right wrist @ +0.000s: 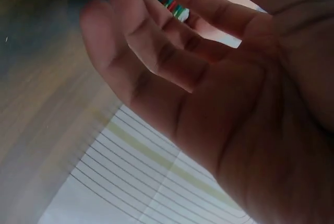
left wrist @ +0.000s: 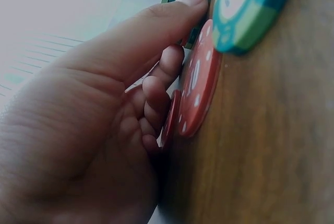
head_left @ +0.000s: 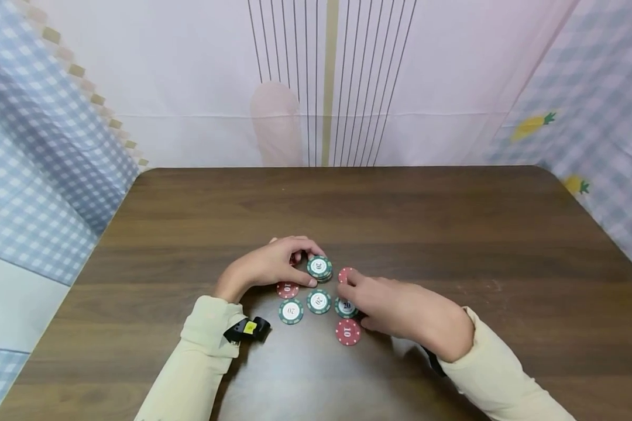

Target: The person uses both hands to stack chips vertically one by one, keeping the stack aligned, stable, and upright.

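Poker chips lie grouped on the table, well in from its far, left and right edges. They are thin, round discs: green ones with a white centre printed 20, red ones with a white 10 and pale dots near the rim. Some are piled in a stack, green on top, its side banded green and red. The left hand holds this stack between thumb and bent fingers, a red chip just beside the thumb. The right hand reaches over a green chip, its fingers loosely bent and apart; whether it pinches a chip, I cannot tell. Dark brown wood grain streaks the tabletop. Pale fabric with thin lines hangs beyond the far edge, blue-and-white checked cloth beyond the left.
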The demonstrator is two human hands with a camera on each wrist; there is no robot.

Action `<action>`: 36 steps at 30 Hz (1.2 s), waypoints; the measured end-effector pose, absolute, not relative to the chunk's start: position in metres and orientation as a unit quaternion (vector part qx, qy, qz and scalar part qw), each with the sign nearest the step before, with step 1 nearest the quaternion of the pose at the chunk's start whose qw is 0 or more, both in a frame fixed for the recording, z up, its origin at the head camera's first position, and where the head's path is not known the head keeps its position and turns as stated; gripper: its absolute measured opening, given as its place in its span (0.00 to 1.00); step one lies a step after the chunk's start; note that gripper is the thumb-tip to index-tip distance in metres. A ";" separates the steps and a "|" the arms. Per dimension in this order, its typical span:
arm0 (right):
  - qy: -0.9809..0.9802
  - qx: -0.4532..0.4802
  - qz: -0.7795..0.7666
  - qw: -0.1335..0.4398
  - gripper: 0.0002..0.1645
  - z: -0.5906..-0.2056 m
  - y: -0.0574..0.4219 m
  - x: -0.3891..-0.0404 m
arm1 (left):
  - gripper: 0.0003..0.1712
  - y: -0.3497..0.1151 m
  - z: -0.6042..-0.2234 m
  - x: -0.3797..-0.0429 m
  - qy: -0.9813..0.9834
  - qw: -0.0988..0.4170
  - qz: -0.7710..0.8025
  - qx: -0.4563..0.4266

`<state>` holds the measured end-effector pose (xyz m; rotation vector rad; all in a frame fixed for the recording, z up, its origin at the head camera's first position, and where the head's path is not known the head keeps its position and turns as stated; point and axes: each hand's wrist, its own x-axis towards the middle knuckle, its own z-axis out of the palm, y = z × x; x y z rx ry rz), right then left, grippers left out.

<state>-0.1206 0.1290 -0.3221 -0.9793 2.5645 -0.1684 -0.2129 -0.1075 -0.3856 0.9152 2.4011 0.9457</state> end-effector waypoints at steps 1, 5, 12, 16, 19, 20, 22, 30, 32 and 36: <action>0.913 -0.358 -0.065 0.187 0.19 -0.324 0.128 -0.120 | 0.22 -0.108 -0.385 -0.213 0.860 0.200 0.338 0.326; 0.911 -0.375 -0.073 0.154 0.18 -0.328 0.124 -0.119 | 0.21 -0.109 -0.384 -0.213 0.861 0.196 0.339 0.325; 0.925 -0.346 -0.036 0.152 0.18 -0.331 0.116 -0.120 | 0.21 -0.105 -0.384 -0.214 0.856 0.198 0.344 0.332; 0.930 -0.331 -0.025 0.155 0.19 -0.334 0.111 -0.119 | 0.21 -0.105 -0.384 -0.213 0.854 0.203 0.347 0.330; 0.934 -0.316 -0.031 0.163 0.22 -0.335 0.109 -0.117 | 0.21 -0.105 -0.385 -0.212 0.854 0.203 0.347 0.329; 0.935 -0.313 -0.035 0.161 0.22 -0.336 0.108 -0.117 | 0.21 -0.105 -0.385 -0.212 0.854 0.203 0.348 0.329; 0.937 -0.308 -0.037 0.160 0.23 -0.338 0.107 -0.117 | 0.21 -0.106 -0.385 -0.212 0.854 0.202 0.347 0.329; 0.928 -0.351 -0.013 0.126 0.22 -0.340 0.108 -0.115 | 0.21 -0.108 -0.385 -0.213 0.856 0.202 0.342 0.331; 0.921 -0.369 -0.015 0.120 0.20 -0.339 0.109 -0.115 | 0.21 -0.108 -0.384 -0.214 0.855 0.201 0.342 0.334; 0.912 -0.394 -0.017 0.109 0.17 -0.339 0.108 -0.116 | 0.20 -0.109 -0.383 -0.214 0.854 0.207 0.344 0.331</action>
